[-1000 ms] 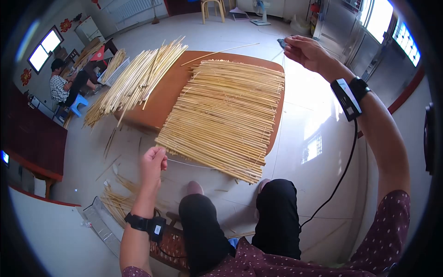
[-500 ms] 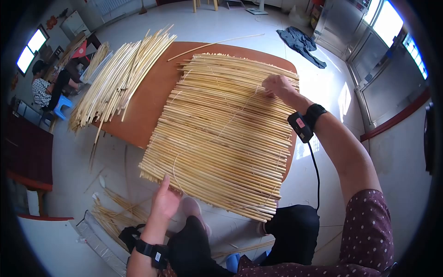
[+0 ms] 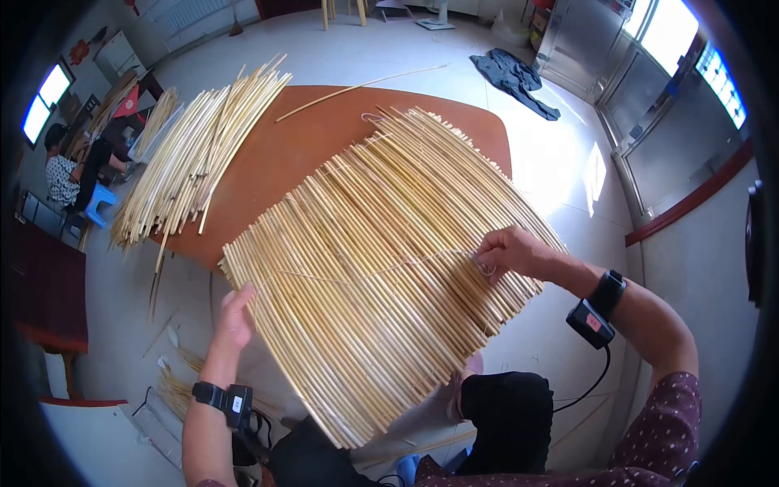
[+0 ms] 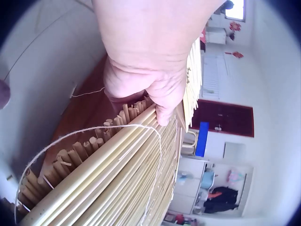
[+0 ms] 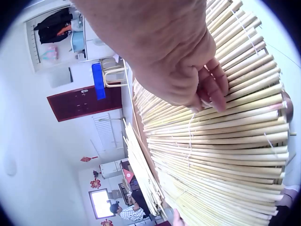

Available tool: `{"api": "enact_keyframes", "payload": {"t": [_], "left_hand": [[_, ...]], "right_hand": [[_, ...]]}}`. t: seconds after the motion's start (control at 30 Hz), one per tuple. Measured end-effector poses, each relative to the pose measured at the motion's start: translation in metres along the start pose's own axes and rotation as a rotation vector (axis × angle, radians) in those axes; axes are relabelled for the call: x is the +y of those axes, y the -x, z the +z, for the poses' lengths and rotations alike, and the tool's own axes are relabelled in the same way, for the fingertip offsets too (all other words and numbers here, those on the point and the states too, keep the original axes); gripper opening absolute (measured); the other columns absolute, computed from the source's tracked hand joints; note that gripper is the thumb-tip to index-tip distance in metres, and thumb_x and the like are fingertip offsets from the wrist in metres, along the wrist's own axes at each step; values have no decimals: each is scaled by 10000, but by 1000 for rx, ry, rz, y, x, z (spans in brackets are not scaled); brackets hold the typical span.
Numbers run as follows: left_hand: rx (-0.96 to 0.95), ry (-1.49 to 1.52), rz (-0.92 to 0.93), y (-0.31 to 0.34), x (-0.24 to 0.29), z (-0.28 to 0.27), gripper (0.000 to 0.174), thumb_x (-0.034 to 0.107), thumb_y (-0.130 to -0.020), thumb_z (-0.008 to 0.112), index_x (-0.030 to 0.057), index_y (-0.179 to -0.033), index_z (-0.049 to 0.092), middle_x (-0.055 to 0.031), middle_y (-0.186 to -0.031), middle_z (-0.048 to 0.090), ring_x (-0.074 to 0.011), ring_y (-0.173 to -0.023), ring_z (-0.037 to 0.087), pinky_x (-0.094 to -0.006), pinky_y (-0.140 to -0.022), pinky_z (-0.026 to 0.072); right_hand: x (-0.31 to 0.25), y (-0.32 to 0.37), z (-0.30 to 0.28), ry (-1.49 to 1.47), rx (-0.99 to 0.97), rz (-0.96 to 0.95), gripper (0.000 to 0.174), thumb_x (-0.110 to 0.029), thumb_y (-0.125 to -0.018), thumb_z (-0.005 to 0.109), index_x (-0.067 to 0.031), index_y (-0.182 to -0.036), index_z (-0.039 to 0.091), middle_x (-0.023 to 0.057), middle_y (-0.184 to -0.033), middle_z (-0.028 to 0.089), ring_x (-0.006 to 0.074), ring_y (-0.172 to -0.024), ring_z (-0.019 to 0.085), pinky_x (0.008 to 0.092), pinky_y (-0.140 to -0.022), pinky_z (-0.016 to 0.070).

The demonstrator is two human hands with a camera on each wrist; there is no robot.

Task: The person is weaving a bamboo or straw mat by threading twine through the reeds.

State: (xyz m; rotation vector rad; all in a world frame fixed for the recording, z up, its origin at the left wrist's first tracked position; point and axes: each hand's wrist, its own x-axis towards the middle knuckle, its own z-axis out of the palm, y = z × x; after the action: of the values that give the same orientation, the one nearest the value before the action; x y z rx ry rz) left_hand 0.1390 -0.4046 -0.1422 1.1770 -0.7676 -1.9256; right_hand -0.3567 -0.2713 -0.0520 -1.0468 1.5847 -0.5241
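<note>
Reeds everywhere in the head view, and the reed mat point(image 3: 365, 260) sits askew over the brown table point(image 3: 284, 154), its near corner jutting past the edge. Left hand point(image 3: 235, 321) has the mat's near-left corner, thumb laid along the top, other fingers out of sight below. Over on the right, the right hand point(image 3: 513, 253) is curled in, pinching the white cord point(image 3: 381, 270) that crosses the mat, a small loop at the fingertips. Loose reeds point(image 3: 207, 146) fan out on the table's left, and behind them there's a pale plastic tub point(image 3: 169, 128) with more reeds by it; can't tell whether those lie inside. A seated person point(image 3: 65, 172) is on a blue stool point(image 3: 99, 203) beyond, and a dark garment point(image 3: 515, 81) is down on the floor.

Left wrist view now: thumb pressing the outermost reed, fingers tucked round the cut ends, cord arching loosely over the mat. Look past it, an open wall cabinet point(image 4: 244, 188) holds dark clothes point(image 4: 221, 200) and a pale-blue item point(image 4: 207, 180) beside them.

Right wrist view: fingers bent close above the mat, cord running from them across the reeds. The same cabinet shows, with something pink point(image 5: 50, 52) inside.
</note>
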Motion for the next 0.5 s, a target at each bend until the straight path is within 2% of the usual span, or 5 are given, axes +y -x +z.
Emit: {"api": "enact_keyframes", "payload": {"t": [0.2, 0.27, 0.3, 0.37, 0.5], "left_hand": [[156, -467, 30, -22, 41, 7, 464, 220, -903, 662, -85, -1226, 524, -179, -1149, 613, -222, -1051, 608, -367, -871, 505], [616, -1160, 173, -40, 46, 13, 468, 197, -898, 647, -74, -1252, 506, -211, -1224, 574, -280, -1131, 574, -406, -924, 477], [612, -1160, 183, -35, 52, 31, 468, 197, -898, 647, -74, -1252, 506, -211, -1224, 574, -280, -1131, 574, -406, -924, 477], [511, -1560, 605, -16, 55, 94, 524, 207, -884, 643, -48, -1308, 472, -222, -1346, 491, -346, -1235, 500, -423, -1017, 416], [-120, -1727, 870, -33, 25, 180, 614, 263, -882, 641, -16, -1385, 426, -212, -1492, 337, -336, -1391, 325, -469, -1166, 217]], "right_hand": [[-23, -4, 24, 22, 133, -208, 184, -139, -956, 564, 34, -986, 620, 77, -812, 649, 121, -707, 663, 257, -644, 540], [-22, -19, 29, 104, 146, -296, 191, -143, -955, 564, 36, -988, 622, 90, -806, 654, 133, -687, 658, 271, -637, 536], [-23, -21, 33, 88, 148, -310, 197, -152, -946, 575, 33, -988, 629, 95, -812, 660, 138, -669, 638, 280, -637, 526], [-4, -36, 35, 182, 200, -362, 193, -170, -932, 602, 2, -1009, 644, 70, -813, 657, 132, -689, 611, 283, -651, 513], [-5, -31, 37, 142, 166, -303, 186, -179, -934, 611, -27, -1033, 654, 36, -824, 653, 100, -747, 601, 263, -674, 512]]}}
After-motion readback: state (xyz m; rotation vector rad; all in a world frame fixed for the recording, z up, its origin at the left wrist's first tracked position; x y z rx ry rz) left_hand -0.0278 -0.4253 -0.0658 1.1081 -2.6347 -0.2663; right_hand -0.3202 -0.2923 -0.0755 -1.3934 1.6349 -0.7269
